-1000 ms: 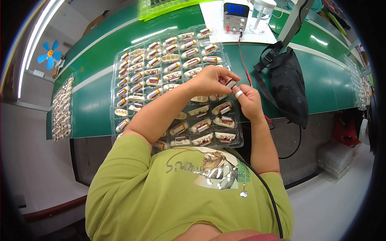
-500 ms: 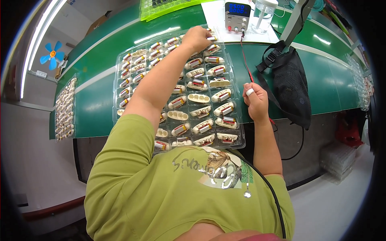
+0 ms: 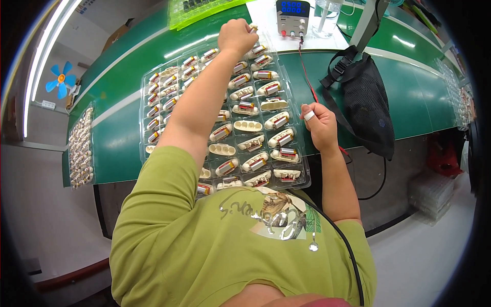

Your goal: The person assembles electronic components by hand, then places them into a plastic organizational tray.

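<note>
Left hand (image 3: 238, 37) is pinching a cream piece (image 3: 253, 29) over the tray (image 3: 306, 176)'s far edge; right hand (image 3: 321, 126)'s curling shut around a red lead (image 3: 314, 95), probably for steadiness.

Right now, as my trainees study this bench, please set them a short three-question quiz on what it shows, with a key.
1. True or false: the left hand is at the far end of the clear plastic tray.

2. Which hand is nearer the black bag?
A) left
B) right

3. Fill in the blank: the power box stands on a ____ sheet.

Key:
1. True.
2. B, the right hand.
3. White.
</note>
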A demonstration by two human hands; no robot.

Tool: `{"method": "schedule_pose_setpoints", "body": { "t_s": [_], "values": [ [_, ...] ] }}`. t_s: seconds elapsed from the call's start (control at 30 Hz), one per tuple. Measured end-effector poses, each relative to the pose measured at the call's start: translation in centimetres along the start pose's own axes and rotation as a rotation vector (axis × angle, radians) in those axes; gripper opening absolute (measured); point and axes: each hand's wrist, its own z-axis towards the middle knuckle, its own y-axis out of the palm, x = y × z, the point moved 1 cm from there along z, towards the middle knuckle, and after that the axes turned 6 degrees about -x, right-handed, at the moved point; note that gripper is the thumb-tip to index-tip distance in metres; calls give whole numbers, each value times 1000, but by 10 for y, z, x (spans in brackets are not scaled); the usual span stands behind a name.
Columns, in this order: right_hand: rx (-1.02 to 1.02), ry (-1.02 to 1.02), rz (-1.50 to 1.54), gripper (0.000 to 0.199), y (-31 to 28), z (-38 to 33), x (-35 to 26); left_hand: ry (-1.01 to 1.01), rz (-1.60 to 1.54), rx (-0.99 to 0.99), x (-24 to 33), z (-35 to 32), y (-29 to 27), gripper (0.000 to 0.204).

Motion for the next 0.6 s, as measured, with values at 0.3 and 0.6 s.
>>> {"method": "schedule_pose_setpoints", "body": {
  "t_s": [0.3, 0.6],
  "values": [
    [-43, -33, -33, 22, 1, 0, 1, -226, -1422, -879, 47, -140, -2, 26],
    [17, -9, 27, 23, 3, -4, 0, -144, -1348, -964, 46, -146, 7, 39]
  ]
}}
